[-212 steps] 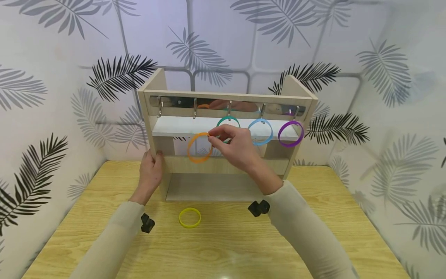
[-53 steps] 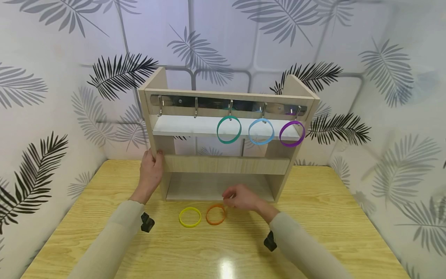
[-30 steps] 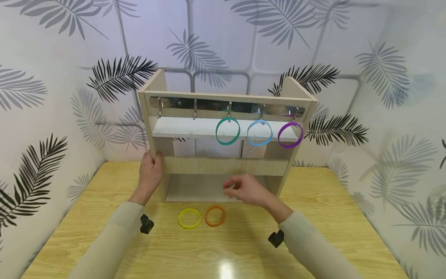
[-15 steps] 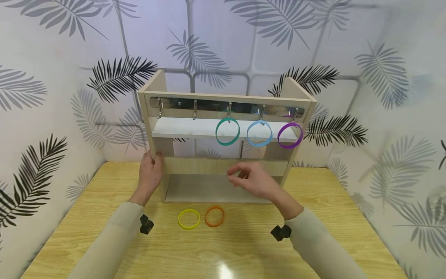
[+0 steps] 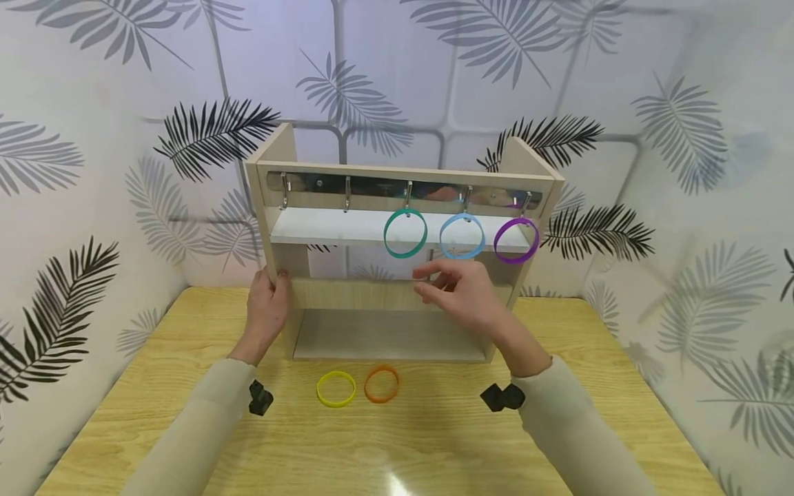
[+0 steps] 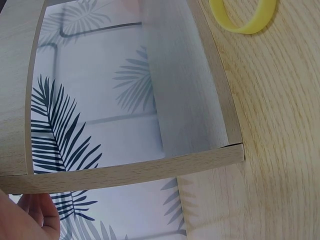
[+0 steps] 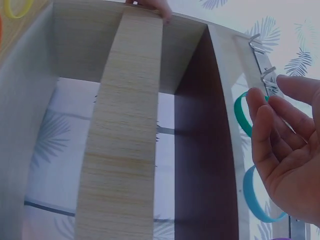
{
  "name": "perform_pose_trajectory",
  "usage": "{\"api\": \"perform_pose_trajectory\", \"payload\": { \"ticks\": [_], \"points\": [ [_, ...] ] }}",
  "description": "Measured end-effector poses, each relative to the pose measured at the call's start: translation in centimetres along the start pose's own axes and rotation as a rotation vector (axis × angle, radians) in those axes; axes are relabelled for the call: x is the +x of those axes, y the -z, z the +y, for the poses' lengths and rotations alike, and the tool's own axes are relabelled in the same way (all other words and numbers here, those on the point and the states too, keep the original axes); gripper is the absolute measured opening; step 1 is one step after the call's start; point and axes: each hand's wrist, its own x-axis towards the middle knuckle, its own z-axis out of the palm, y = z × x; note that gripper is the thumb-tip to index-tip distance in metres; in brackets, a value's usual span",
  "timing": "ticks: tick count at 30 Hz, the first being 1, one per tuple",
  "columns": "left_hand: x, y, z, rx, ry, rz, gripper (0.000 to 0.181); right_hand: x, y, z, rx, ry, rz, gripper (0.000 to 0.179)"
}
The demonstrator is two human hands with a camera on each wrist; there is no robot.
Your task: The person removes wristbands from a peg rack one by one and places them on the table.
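Note:
My left hand (image 5: 267,310) grips the left side panel of a pale wooden shelf (image 5: 397,296), thumb at its front edge. My right hand (image 5: 465,293) is in front of the shelf's middle board, fingers loosely bent and holding nothing, just below the hanging wristbands. A green wristband (image 5: 386,241), a light blue wristband (image 5: 441,238) and a purple wristband (image 5: 517,260) hang from the middle and right hooks. On the table, in front of the shelf, lie a yellow wristband (image 5: 319,393) and an orange wristband (image 5: 366,389), side by side.
A metal hook rail (image 5: 372,187) runs along the shelf's upper front; its two left hooks carry nothing. The shelf stands on a wood-grain table (image 5: 310,455), with leaf-patterned walls (image 5: 397,62) behind and at both sides.
Earlier my right hand pinched the orange wristband near the hooks; the band then lay on the table beside the yellow one. Since then my right hand has risen. My left hand stays put.

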Motion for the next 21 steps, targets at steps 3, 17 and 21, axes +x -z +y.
{"api": "perform_pose_trajectory", "payload": {
  "ticks": [3,17,21],
  "points": [
    [0.0,0.0,0.0,-0.002,-0.002,-0.003,0.051,0.3,0.4,-0.6,-0.026,-0.002,0.02,0.016],
    [0.0,-0.1,0.1,0.005,-0.001,0.008,0.049,2.0,1.4,-1.6,-0.09,0.073,0.152,0.026],
    [0.0,0.0,0.2,0.008,-0.004,0.009,0.049,2.4,1.7,-1.8,-0.103,0.081,0.175,0.028]
  ]
}}
